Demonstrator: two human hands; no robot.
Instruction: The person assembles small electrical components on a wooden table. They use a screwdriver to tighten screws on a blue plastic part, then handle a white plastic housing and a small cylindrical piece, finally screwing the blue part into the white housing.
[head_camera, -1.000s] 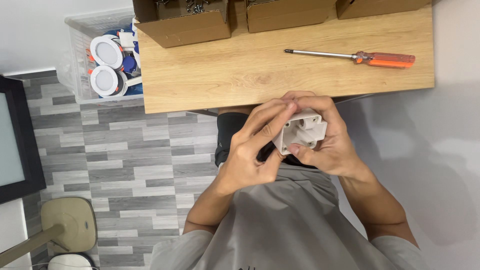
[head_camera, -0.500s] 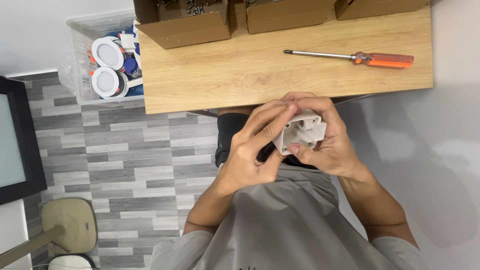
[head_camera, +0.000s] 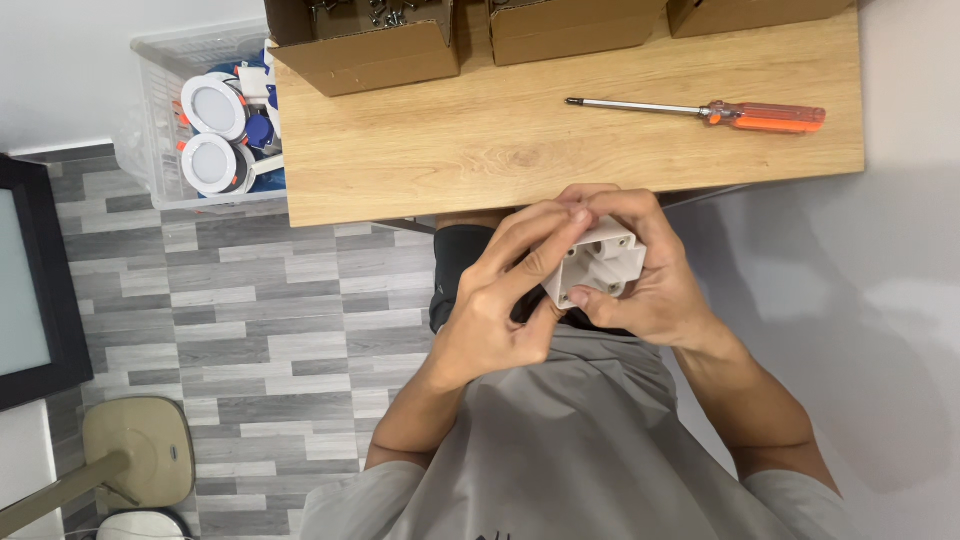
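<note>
a small white plastic box (head_camera: 596, 262) with an open, hollow face is held just below the near edge of the wooden table (head_camera: 480, 150), above the lap and the grey shirt. much of it is hidden — its left side is covered by the fingers of the left hand (head_camera: 500, 310), its right side and back by the right hand (head_camera: 650, 285), so its full shape cannot be made out. the left fingers are laid together across the box's upper left corner, and the right hand is closed round the box, thumb pressed on its lower rim; whether anything small is pinched between the left fingertips cannot be told. on the table an orange-handled screwdriver (head_camera: 700, 111) is seen lying well apart from the hands, and the cardboard boxes (head_camera: 365, 45) at the far edge are cut off by the frame. a clear bin (head_camera: 150, 110) of round white lamps stands on the floor at the left. compared with the earlier frames, almost nothing is changed — the box is kept in the same grip at the same place.
</note>
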